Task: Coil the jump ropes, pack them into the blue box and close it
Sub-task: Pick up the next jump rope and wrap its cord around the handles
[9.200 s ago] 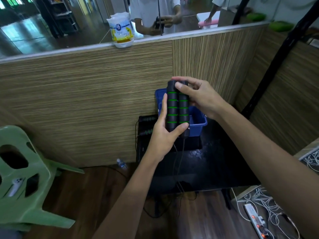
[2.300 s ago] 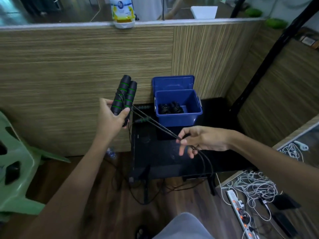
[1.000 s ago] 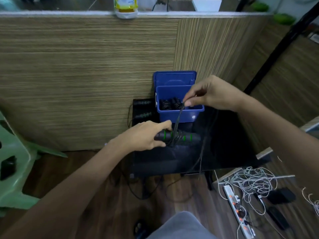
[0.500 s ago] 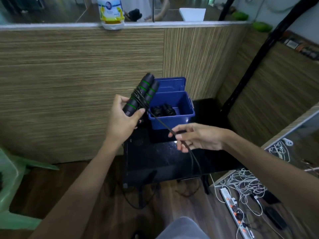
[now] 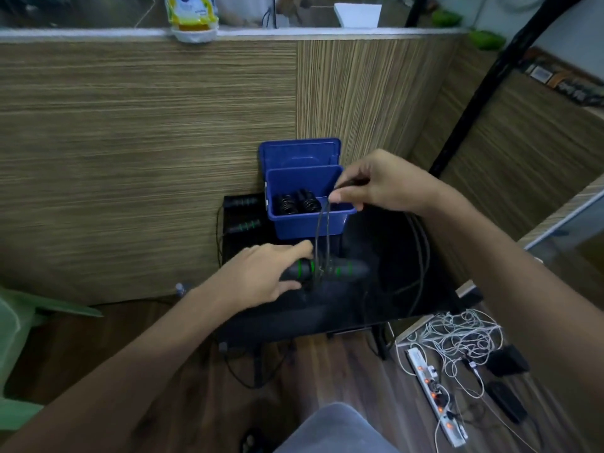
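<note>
My left hand (image 5: 261,273) grips a pair of black jump-rope handles with green rings (image 5: 330,270), held level above the black table (image 5: 376,289). Some turns of black cord wrap their middle. My right hand (image 5: 382,184) pinches the cord (image 5: 322,230) above the handles, in front of the blue box (image 5: 307,220). The box stands open with its lid (image 5: 299,155) upright against the wooden wall. One coiled jump rope (image 5: 295,202) lies inside. Two more handles (image 5: 243,214) lie on the table left of the box.
A wooden partition rises behind the table, with a white and yellow pack (image 5: 192,18) on its ledge. A green plastic chair (image 5: 19,325) stands at the left. On the floor at the right lie a power strip (image 5: 436,397) and tangled white cables (image 5: 457,338).
Half a second ago my left hand held the handles up and tilted, my right pulling the cord low. Now the handles are level over the table and my right hand has lifted the cord above them.
</note>
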